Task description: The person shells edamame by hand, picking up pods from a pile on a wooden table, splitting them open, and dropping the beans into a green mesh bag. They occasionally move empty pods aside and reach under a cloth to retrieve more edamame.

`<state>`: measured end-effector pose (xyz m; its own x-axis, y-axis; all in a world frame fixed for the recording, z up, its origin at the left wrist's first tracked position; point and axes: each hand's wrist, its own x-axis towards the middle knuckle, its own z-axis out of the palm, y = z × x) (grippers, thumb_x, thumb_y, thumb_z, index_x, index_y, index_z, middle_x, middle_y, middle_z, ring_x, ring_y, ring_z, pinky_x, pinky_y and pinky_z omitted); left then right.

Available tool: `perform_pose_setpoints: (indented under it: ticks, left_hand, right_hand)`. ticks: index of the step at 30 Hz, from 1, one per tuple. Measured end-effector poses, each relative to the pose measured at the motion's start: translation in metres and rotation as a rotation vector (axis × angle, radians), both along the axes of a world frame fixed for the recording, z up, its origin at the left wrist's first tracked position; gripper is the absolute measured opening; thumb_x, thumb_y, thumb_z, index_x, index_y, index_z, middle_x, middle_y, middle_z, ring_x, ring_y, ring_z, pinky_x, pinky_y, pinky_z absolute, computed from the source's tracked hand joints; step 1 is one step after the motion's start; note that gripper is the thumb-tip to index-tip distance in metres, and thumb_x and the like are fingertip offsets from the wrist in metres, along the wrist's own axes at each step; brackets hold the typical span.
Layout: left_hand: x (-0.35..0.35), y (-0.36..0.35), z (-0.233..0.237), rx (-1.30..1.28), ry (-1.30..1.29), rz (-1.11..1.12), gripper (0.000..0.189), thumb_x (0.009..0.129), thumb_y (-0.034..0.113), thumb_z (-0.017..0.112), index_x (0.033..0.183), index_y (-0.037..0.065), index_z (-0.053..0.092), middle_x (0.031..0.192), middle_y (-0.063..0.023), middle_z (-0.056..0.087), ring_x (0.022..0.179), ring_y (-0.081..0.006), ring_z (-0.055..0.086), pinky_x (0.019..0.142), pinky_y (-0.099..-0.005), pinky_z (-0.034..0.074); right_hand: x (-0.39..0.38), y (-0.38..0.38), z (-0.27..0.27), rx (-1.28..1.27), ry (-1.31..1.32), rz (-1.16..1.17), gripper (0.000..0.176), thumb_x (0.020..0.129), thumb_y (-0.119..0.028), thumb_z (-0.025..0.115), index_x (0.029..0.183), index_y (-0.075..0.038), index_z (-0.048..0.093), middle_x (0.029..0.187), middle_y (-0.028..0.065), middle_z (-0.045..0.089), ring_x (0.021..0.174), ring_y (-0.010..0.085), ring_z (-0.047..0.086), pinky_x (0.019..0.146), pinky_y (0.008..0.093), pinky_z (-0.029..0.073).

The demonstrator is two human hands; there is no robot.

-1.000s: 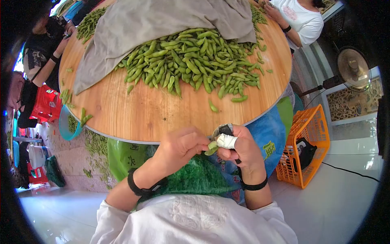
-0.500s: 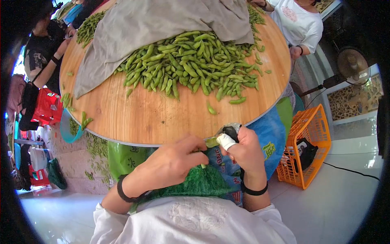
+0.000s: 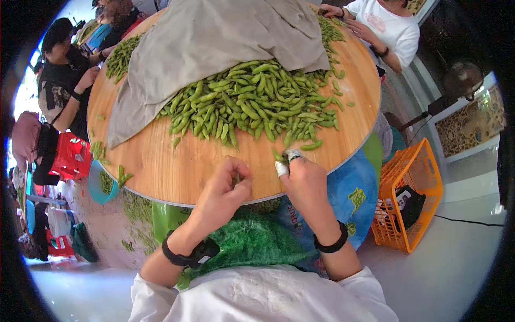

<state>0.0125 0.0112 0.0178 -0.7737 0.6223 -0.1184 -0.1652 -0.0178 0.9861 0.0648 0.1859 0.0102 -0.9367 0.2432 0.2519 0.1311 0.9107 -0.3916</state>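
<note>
A heap of green edamame pods lies on the round wooden table, partly under a grey cloth. My right hand, with white wrapping on its thumb and a fingertip, reaches over the table edge and closes on a single edamame pod in front of the heap. To its left, my left hand is above the near edge with fingers curled into a pinch. Whatever is between those fingers is too hidden to name. Below the hands, green netting covers my lap.
An orange crate with a black bag stands on the floor at right, near a fan. A blue-green basin sits below the table's left edge. People work at the left, and another person at the far right.
Both hands have moved forward from over my lap to the table edge. My right hand has reached the lone pod; the pod earlier between my right fingers no longer shows there. The view has shifted slightly.
</note>
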Motion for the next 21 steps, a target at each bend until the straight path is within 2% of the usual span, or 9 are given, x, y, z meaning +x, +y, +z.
perform_pose_setpoints:
  ticks: [3,4,5,7,10,14,17,19,21]
  left_hand:
    - [0.002,0.003,0.006,-0.100,0.003,0.120,0.025,0.085,0.004,0.056,0.109,0.002,0.050,0.085,-0.0013,0.052,0.061,-0.0078,0.048,0.058,-0.0209,0.043]
    - [0.001,0.005,0.007,-0.047,-0.078,0.123,0.026,0.084,0.004,0.057,0.110,0.002,0.050,0.085,-0.0016,0.053,0.062,-0.0072,0.048,0.056,-0.0199,0.042]
    - [0.000,0.006,0.006,0.011,-0.156,0.130,0.028,0.084,0.005,0.058,0.110,0.002,0.050,0.085,-0.0020,0.053,0.062,-0.0066,0.048,0.055,-0.0189,0.041]
    - [-0.001,0.002,-0.002,0.152,-0.308,0.139,0.025,0.084,0.007,0.060,0.107,0.002,0.053,0.085,-0.0016,0.054,0.062,-0.0066,0.049,0.053,-0.0179,0.040]
    - [0.001,0.001,-0.009,0.401,-0.554,0.059,0.013,0.084,0.004,0.060,0.097,0.002,0.058,0.082,-0.0017,0.057,0.066,-0.0067,0.051,0.056,-0.0177,0.042]
    - [0.013,0.004,-0.005,0.302,-0.463,0.102,0.011,0.084,0.004,0.060,0.095,0.002,0.058,0.079,-0.0021,0.057,0.065,-0.0076,0.052,0.056,-0.0185,0.042]
    - [0.015,0.004,-0.010,0.378,-0.500,0.170,0.010,0.084,0.006,0.060,0.093,0.002,0.059,0.079,-0.0015,0.056,0.064,-0.0074,0.050,0.053,-0.0182,0.039]
    - [0.007,-0.002,-0.014,0.459,-0.527,0.128,0.010,0.084,0.008,0.060,0.092,0.002,0.059,0.078,-0.0011,0.056,0.062,-0.0065,0.048,0.050,-0.0181,0.035]
    - [0.006,-0.003,-0.011,0.444,-0.508,0.149,0.010,0.085,0.008,0.060,0.092,0.002,0.059,0.077,-0.0010,0.056,0.062,-0.0065,0.048,0.050,-0.0180,0.034]
  right_hand:
    - [-0.005,0.000,-0.004,0.009,0.007,-0.019,0.021,0.076,-0.020,0.062,0.073,-0.001,0.053,0.064,0.0175,0.058,0.061,0.0360,0.059,0.053,0.0448,0.046]
    - [-0.003,-0.001,0.005,-0.201,-0.004,0.011,0.020,0.076,-0.019,0.063,0.073,-0.001,0.053,0.063,0.0186,0.057,0.061,0.0369,0.058,0.053,0.0434,0.045]
    - [0.001,0.000,0.004,-0.490,0.041,0.072,0.017,0.076,-0.015,0.064,0.076,0.000,0.056,0.060,0.0149,0.057,0.054,0.0296,0.058,0.051,0.0378,0.045]
    - [0.013,-0.011,0.029,-0.937,-0.156,0.085,0.013,0.079,-0.012,0.062,0.081,0.000,0.059,0.059,0.0063,0.057,0.050,0.0164,0.054,0.048,0.0302,0.043]
    - [0.023,-0.022,0.030,-1.285,-0.216,0.048,0.009,0.082,-0.011,0.058,0.082,-0.002,0.060,0.063,-0.0019,0.056,0.051,0.0037,0.048,0.044,0.0200,0.036]
    - [0.027,-0.022,0.031,-1.365,-0.211,0.047,0.008,0.082,-0.011,0.059,0.083,-0.003,0.060,0.062,-0.0025,0.055,0.051,0.0018,0.046,0.044,0.0178,0.034]
    - [0.030,-0.026,0.024,-1.325,-0.187,0.078,0.010,0.082,-0.012,0.058,0.085,-0.002,0.060,0.061,-0.0002,0.055,0.051,0.0059,0.047,0.045,0.0225,0.036]
    - [0.032,-0.027,0.015,-1.084,-0.048,0.143,0.014,0.083,-0.011,0.057,0.091,0.001,0.059,0.062,0.0043,0.054,0.053,0.0108,0.049,0.049,0.0284,0.040]
    - [0.034,-0.029,0.019,-1.058,-0.084,0.168,0.016,0.083,-0.011,0.056,0.093,0.001,0.058,0.063,0.0076,0.055,0.055,0.0150,0.051,0.051,0.0310,0.042]
